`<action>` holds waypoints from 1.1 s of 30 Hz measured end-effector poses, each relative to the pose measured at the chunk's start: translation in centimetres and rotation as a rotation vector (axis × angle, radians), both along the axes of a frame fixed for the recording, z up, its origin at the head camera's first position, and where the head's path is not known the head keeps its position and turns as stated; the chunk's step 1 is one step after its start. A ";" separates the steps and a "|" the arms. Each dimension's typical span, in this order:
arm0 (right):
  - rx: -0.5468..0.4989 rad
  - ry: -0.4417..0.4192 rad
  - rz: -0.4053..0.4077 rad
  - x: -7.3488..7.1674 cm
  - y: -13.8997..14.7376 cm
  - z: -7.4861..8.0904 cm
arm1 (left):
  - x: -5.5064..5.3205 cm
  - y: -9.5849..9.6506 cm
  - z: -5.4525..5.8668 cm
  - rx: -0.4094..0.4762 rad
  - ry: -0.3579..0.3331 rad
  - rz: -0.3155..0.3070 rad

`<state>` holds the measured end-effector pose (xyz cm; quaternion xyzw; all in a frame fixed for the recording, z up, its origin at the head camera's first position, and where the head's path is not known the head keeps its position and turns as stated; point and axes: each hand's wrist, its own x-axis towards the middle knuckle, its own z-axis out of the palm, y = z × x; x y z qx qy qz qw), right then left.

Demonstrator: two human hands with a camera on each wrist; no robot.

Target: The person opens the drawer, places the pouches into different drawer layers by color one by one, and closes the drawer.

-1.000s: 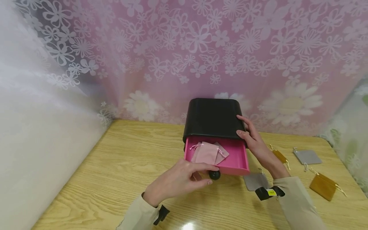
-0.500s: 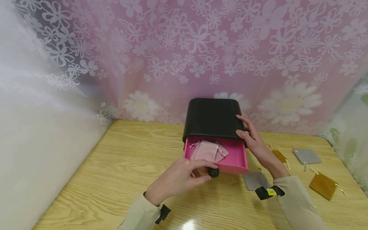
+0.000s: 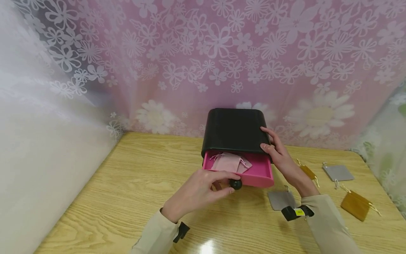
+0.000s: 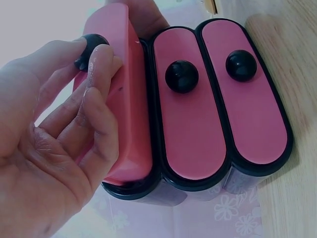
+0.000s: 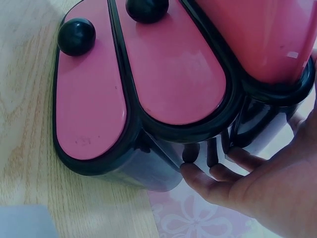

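A black cabinet (image 3: 236, 128) stands against the backdrop with its top pink drawer (image 3: 260, 168) partly out. Pale pink drawstring pouches (image 3: 226, 163) lie overlapping inside that drawer, toward its left. My left hand (image 3: 196, 192) pinches the drawer's round black knob (image 3: 235, 184) between thumb and fingers. On the cabinet's right side rests my right hand (image 3: 283, 163), thumb over the top edge. In the right wrist view, its fingertips (image 5: 190, 173) press the side wall. Two lower pink drawers (image 4: 195, 129) sit closed in the left wrist view, each with a black knob.
Right of the cabinet, grey drawstring pouches (image 3: 338, 173) and mustard ones (image 3: 356, 205) lie on the wooden table (image 3: 136, 176). One grey pouch (image 3: 280, 200) is close under my right forearm. A pink floral curtain (image 3: 190, 70) hangs right behind the cabinet.
The top drawer has slid a little further into the cabinet, with my left hand moving along at its knob. My right hand has stayed in place on the cabinet's side.
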<state>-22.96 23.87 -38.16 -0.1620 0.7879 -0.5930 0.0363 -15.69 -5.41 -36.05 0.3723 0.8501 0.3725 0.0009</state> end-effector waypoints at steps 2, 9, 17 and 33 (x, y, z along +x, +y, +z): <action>0.001 -0.002 -0.001 0.0 -0.1 0.0 | -0.1 0.0 0.0 0.003 -0.001 0.003; 0.001 -0.004 -0.005 0.0 -0.1 0.1 | -0.6 0.2 0.0 0.004 -0.001 0.026; 0.012 0.001 -0.007 -0.1 0.0 0.1 | -1.1 0.4 -0.1 -0.012 0.033 0.028; 0.001 -0.004 -0.003 -0.1 0.0 0.0 | -2.2 0.6 0.0 0.007 0.029 0.033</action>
